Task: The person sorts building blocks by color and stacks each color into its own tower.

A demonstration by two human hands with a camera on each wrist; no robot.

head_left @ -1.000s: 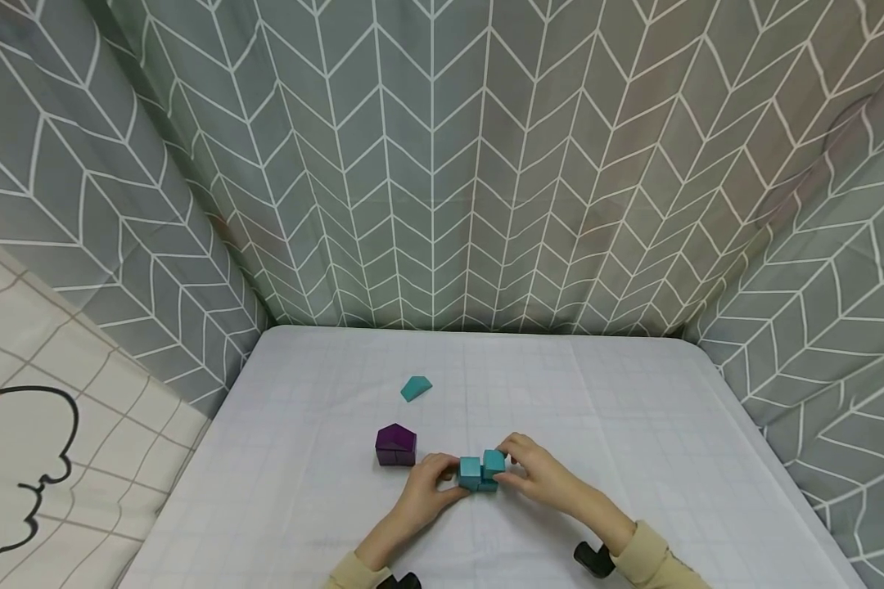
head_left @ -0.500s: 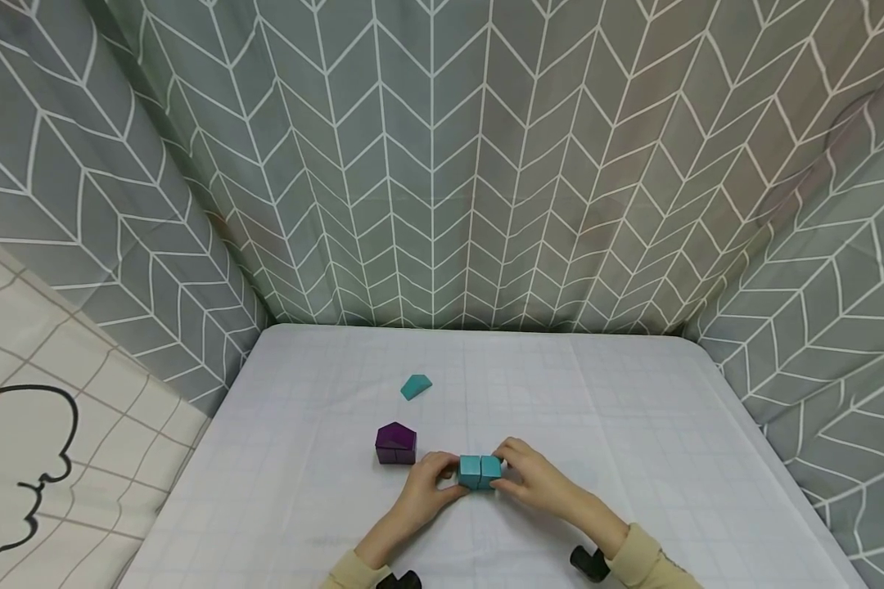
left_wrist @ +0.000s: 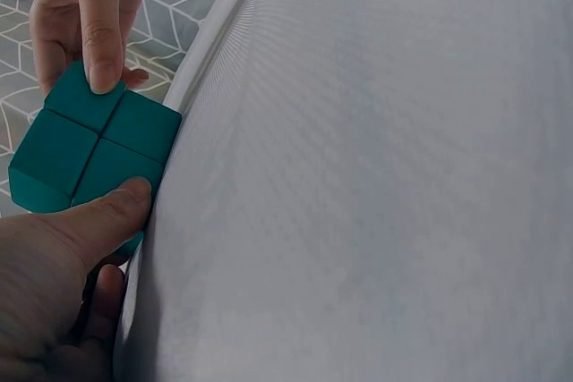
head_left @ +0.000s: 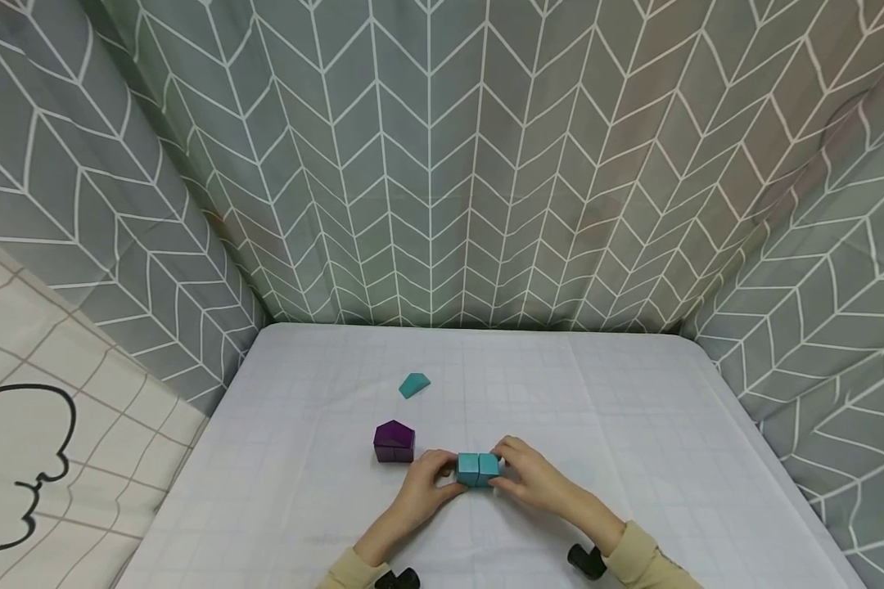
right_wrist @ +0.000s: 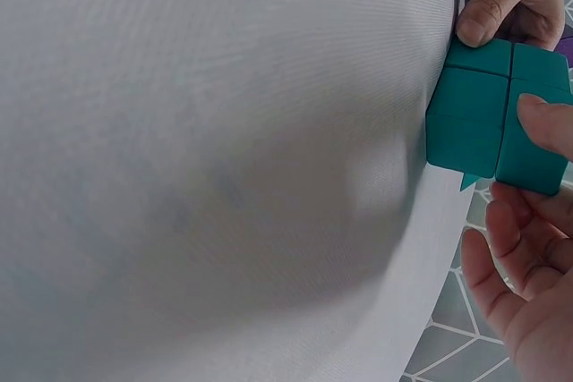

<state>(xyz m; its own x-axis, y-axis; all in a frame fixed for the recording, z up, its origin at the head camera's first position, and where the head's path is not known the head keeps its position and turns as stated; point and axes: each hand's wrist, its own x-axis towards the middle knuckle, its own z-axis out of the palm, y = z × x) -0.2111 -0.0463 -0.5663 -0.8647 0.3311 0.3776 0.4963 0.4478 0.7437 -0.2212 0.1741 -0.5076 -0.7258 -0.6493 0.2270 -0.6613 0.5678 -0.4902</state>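
Note:
Teal blocks stand together on the white table as a two-by-two stack, with angled outer corners. My left hand [head_left: 421,487] holds the stack's left side; in the left wrist view its thumb [left_wrist: 121,212] presses on a lower block [left_wrist: 103,172]. On the other side, my right hand [head_left: 536,474] pinches the upper right block [head_left: 489,465] between thumb and fingers, level with the upper left block [head_left: 467,465]. Thin seams show between the blocks in the right wrist view, where the right thumb [right_wrist: 544,123] lies flat across its block [right_wrist: 528,154]. Fingers partly hide the outer sides.
A purple block shape [head_left: 394,442] with a pointed top sits left of the teal stack. Farther back lies a loose teal angular piece [head_left: 415,385]. The white-covered table [head_left: 604,409] meets a patterned grey curtain [head_left: 427,164]. Both wrists carry black devices.
My right hand has brought the upper right teal block down and left, closing it flush against the upper left one. My left hand has kept its grip in place.

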